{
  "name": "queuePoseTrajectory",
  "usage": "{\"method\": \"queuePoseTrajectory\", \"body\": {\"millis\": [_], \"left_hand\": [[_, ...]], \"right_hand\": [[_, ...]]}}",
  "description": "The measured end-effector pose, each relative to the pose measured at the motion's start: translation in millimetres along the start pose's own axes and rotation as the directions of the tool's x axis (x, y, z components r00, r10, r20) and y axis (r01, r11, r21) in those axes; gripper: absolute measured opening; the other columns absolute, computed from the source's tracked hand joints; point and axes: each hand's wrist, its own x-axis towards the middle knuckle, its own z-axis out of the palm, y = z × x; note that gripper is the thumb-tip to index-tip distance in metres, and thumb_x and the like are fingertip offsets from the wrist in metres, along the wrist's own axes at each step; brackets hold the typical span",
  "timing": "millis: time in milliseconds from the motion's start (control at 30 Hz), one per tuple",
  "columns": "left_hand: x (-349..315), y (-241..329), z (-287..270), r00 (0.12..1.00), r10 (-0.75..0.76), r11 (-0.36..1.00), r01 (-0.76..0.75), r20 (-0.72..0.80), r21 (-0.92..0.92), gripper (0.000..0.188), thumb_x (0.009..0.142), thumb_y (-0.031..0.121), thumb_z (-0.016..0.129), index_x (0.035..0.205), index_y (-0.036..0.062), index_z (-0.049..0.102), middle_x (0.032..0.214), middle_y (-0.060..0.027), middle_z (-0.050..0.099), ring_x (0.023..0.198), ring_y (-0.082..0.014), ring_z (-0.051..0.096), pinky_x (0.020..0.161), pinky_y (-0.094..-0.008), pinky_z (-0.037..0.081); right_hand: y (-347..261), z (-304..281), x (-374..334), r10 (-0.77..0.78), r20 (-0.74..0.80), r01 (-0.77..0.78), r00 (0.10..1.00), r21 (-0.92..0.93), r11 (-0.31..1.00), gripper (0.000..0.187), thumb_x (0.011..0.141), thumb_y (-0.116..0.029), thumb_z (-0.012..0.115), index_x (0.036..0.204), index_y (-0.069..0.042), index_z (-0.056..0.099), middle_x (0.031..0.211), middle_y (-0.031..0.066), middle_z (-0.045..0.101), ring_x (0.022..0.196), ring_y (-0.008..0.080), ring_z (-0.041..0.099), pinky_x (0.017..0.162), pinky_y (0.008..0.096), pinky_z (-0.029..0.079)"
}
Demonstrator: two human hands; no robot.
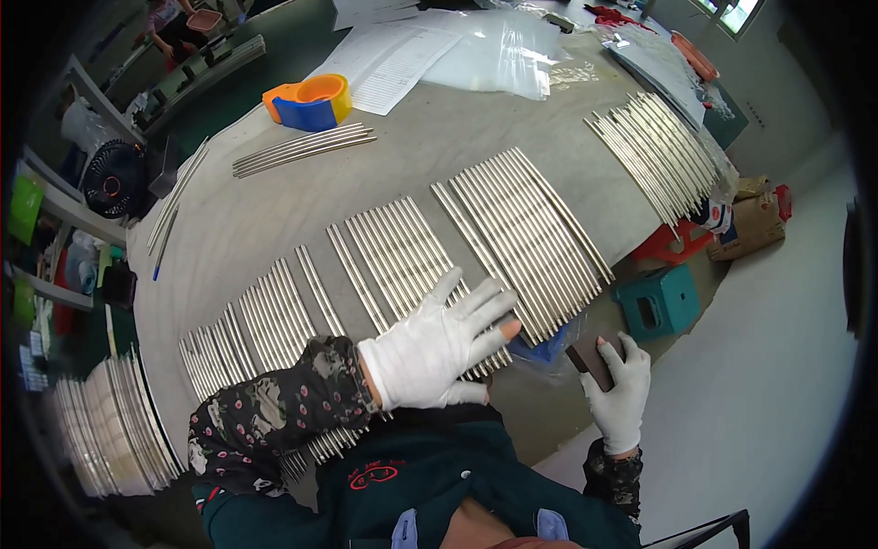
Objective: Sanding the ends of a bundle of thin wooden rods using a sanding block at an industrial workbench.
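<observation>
My left hand (439, 349), in a white glove with one bare fingertip showing, lies with fingers spread over metal rods. Its palm covers the near part of a middle row of rods (400, 240), and its fingertips reach the edge of a wider row of rods (521, 233) to the right. Off the table's near right edge, my right hand (622, 389), gloved in white with a bare fingertip, grips a dark brown flat block (594, 362) between thumb and fingers. Further left, narrower rows of rods (274, 316) lie side by side, partly hidden by my left sleeve.
An orange and blue tape dispenser (315, 101) sits at the back, near loose rods (306, 149) and papers (389, 64). Clear plastic bags (485, 50) lie beyond. More rods (654, 151) occupy the right end. A teal stool (660, 302) stands beside the table; a bundle (114, 425) is far left.
</observation>
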Motion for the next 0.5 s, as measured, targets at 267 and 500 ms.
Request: {"method": "queuePoseTrajectory", "body": {"millis": [267,500], "left_hand": [[-24.9,9.0,14.0,0.999,-0.031,0.999,0.032,0.042,-0.021,0.083,0.075,0.054,0.063,0.136,0.0040,0.036,0.145,-0.0209,0.030,0.136,-0.0359,0.027,0.108,-0.0607,0.018],[-5.7,4.0,19.7,1.000,-0.004,1.000,0.004,0.009,0.005,0.082,0.076,0.054,0.063,0.134,0.0017,0.038,0.144,-0.0211,0.030,0.136,-0.0364,0.027,0.109,-0.0596,0.017]], "right_hand": [[-4.8,10.4,9.1,-0.042,0.005,0.042,0.999,0.022,0.999,0.050,0.061,-0.015,0.074,0.109,-0.007,0.063,0.120,0.0210,0.053,0.105,0.0365,0.050,0.091,0.0439,0.042],[-7.4,12.0,4.6,-0.039,0.008,0.038,0.999,0.025,0.999,0.050,0.061,-0.015,0.074,0.109,-0.006,0.063,0.120,0.0208,0.053,0.105,0.0364,0.050,0.091,0.0440,0.042]]}}
